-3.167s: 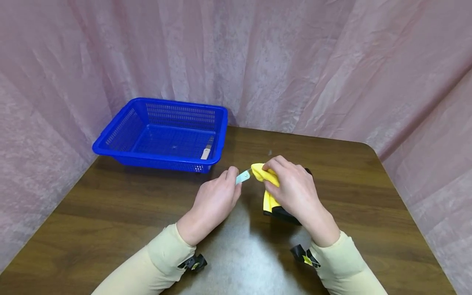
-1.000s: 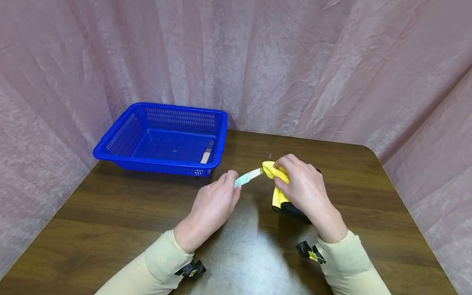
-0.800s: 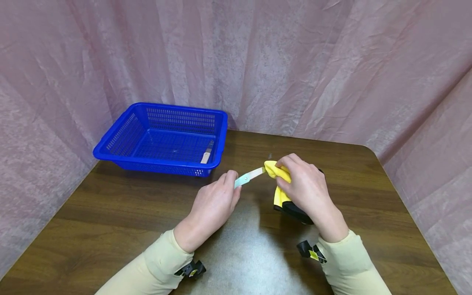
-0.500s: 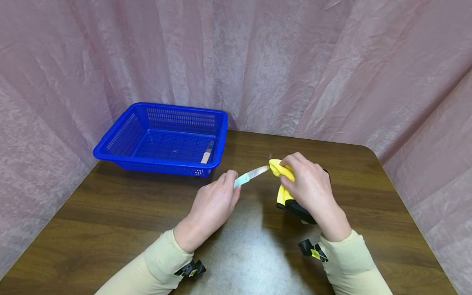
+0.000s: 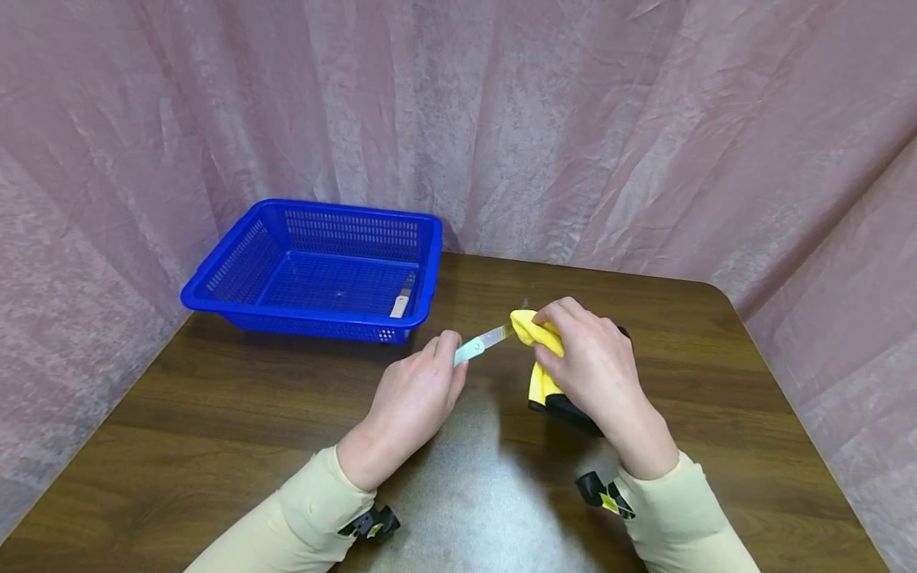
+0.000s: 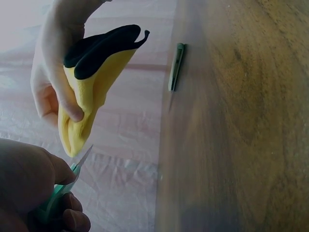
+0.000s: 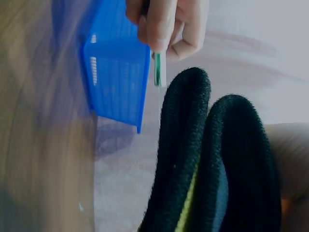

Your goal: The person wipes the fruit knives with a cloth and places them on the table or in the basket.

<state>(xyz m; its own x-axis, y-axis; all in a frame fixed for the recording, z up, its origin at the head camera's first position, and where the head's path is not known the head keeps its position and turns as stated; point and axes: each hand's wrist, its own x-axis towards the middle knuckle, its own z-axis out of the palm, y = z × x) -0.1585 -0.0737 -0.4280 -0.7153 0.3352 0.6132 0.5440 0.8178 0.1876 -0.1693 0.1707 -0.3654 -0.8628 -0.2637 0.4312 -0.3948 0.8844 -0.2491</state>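
My left hand (image 5: 411,386) grips the mint-green handle of a small folding knife (image 5: 473,348), its blade pointing right and slightly up, held over the table. My right hand (image 5: 591,358) pinches a folded yellow cloth (image 5: 546,338) with black edging between thumb and fingers. A fold of this cloth covers the blade's tip end in the head view; the bare part of the blade shows between handle and cloth. In the left wrist view, another green-handled knife (image 6: 177,67) lies on the table beyond the cloth.
A blue plastic basket (image 5: 311,310) stands at the back left of the wooden table (image 5: 215,446). Inside it, near the right wall, lies a knife with a pale handle (image 5: 399,305). Pink curtains (image 5: 573,143) hang behind the table and at both sides.
My right hand slid the cloth outward along the blade to its tip by half a second ago, then moved back left over the tip end. My left hand keeps its hold on the knife.
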